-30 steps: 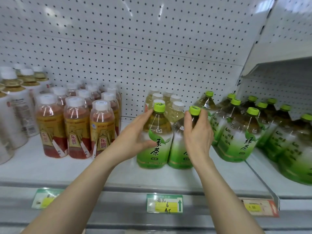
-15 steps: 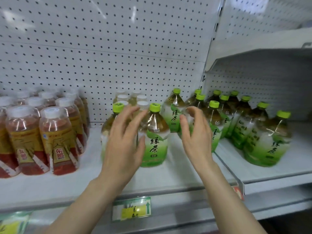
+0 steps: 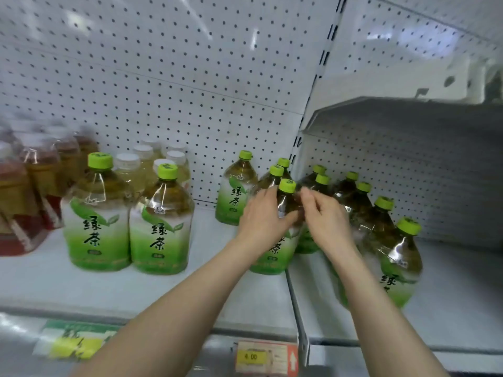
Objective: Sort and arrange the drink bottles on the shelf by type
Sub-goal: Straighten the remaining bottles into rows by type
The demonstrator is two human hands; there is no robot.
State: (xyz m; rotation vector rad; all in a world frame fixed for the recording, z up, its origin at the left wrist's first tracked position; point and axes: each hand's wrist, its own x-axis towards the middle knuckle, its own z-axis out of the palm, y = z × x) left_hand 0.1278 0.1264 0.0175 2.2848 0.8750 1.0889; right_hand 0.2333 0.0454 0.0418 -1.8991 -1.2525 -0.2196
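Note:
Two green-tea bottles (image 3: 95, 216) (image 3: 161, 224) with lime caps stand side by side at the shelf front, left of centre. My left hand (image 3: 261, 216) and my right hand (image 3: 325, 219) close from both sides on the shoulders of another green-tea bottle (image 3: 285, 202) at the right end of the white shelf (image 3: 136, 287). A single green-tea bottle (image 3: 236, 191) stands behind, by the pegboard. Several more green-tea bottles (image 3: 386, 229) crowd the adjoining right shelf.
Red-labelled tea bottles (image 3: 35, 186) with white caps fill the far left. Pale white-capped bottles (image 3: 141, 164) stand behind the front pair. A metal divider (image 3: 298, 317) separates the two shelves. Price tags (image 3: 261, 357) hang on the front rail. An upper shelf (image 3: 408, 110) overhangs the right side.
Both hands left the two front green-tea bottles and moved right onto a bottle by the shelf divider. The view swung to the right.

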